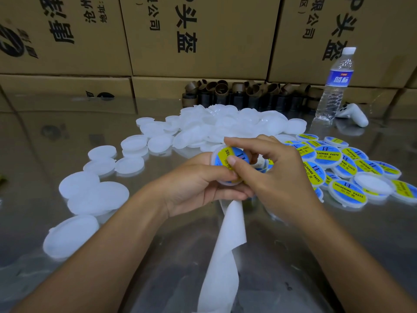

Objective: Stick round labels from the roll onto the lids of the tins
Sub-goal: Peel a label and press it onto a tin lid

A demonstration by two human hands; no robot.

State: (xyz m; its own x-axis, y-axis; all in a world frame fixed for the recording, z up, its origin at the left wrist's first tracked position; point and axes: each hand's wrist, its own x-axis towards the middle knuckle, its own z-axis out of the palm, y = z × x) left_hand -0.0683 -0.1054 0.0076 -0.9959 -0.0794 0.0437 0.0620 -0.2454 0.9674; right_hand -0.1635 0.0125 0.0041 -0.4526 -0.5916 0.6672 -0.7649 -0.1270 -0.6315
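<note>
The spent backing strip hangs nearest, below the hands. The left hand grips the lid from beneath, fingers curled round its rim. The right hand arches over it, thumb pressing the round label. Rub from centre outward to expel bubbles; hold the lid steady. Labelled lids lie right; blank lids heap farther left.

- Stacked boxes with black print walled the back.
- A glossy bench mirrored them under dim, even light.
- A bottle, brown cores and a white controller sat at the bench's far edge, by the boxes.
</note>
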